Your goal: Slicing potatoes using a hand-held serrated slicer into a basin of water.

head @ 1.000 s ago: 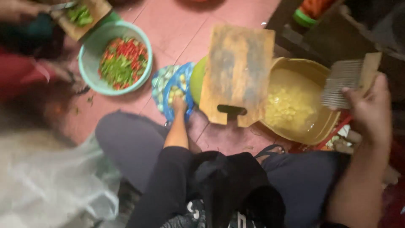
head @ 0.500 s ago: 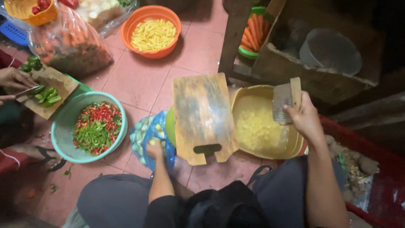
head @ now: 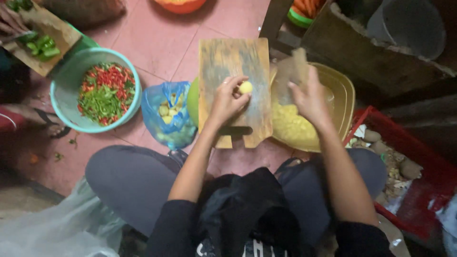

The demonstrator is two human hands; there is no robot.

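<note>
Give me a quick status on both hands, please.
Left hand holds a peeled potato on the wooden board. Right hand grips the grater over the yellow basin.

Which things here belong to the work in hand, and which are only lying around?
In use:
- left hand holding a peeled potato
- wooden board
- right hand with grater
- yellow basin
- blue bag

Lying about:
- teal bowl of chopped chillies
- red crate
- orange bowl
</note>
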